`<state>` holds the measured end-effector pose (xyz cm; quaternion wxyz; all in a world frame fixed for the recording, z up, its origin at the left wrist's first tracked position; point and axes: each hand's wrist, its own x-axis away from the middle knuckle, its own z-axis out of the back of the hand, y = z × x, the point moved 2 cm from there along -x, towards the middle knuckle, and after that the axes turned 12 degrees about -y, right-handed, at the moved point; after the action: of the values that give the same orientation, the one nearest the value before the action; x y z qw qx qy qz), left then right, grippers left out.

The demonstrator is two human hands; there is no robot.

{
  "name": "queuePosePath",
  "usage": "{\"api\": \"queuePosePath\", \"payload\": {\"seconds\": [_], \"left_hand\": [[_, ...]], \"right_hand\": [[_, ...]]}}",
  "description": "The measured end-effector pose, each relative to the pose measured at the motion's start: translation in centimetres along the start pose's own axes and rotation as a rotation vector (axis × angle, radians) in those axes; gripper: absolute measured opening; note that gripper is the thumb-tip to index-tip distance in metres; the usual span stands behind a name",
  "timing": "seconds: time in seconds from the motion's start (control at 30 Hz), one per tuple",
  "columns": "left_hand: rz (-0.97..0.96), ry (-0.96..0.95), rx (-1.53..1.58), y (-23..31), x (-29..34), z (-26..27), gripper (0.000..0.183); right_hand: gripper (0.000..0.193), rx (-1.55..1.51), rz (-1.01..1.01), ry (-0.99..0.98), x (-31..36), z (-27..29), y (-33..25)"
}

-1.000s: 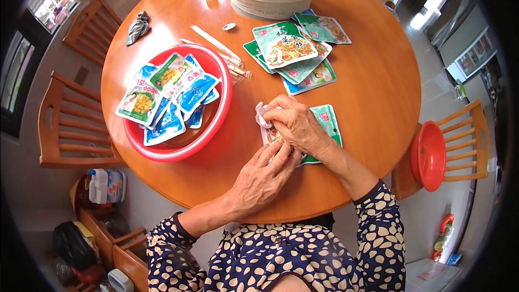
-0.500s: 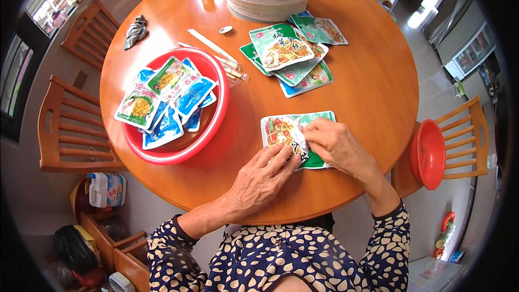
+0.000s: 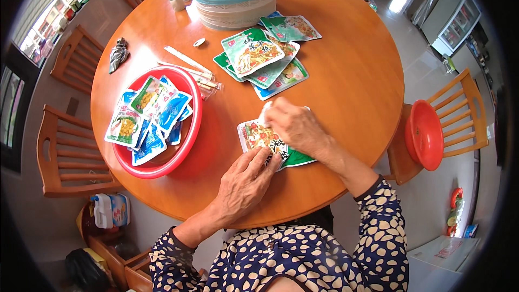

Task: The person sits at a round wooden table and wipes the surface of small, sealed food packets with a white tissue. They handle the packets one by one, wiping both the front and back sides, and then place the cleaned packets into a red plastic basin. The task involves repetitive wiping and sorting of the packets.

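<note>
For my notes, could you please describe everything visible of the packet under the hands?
The glossy, seemingly plastic packet has a pale left edge, printed food and dark lettering. It lies flat on the table, the left hand on its near edge, the right hand holding a white cloth over it, hiding part.

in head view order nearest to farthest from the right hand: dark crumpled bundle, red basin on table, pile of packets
From the right hand:
1. Pile of packets, just beyond it
2. Red basin, to its left
3. Dark crumpled bundle, far left, beyond the basin
</note>
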<state>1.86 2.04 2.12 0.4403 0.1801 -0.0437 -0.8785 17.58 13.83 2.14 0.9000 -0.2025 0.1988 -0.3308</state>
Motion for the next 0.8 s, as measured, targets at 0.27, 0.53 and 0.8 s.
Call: {"api": "queuePosePath", "payload": {"seconds": [0.27,0.53,0.8], "left_hand": [[-0.006,-0.078,-0.019,0.3,0.4,-0.2,0.047],[-0.005,-0.059,-0.009,0.6,0.4,-0.1,0.046],[-0.049,0.051,0.011,-2.4,-1.9,2.2,0.054]], "right_hand": [[0.015,-0.049,0.049,0.077,5.6,1.1,-1.2],[0.02,-0.04,0.087,0.027,7.3,1.2,-2.7],[0.011,-0.094,-0.027,0.163,4.3,1.8,1.4]]}}
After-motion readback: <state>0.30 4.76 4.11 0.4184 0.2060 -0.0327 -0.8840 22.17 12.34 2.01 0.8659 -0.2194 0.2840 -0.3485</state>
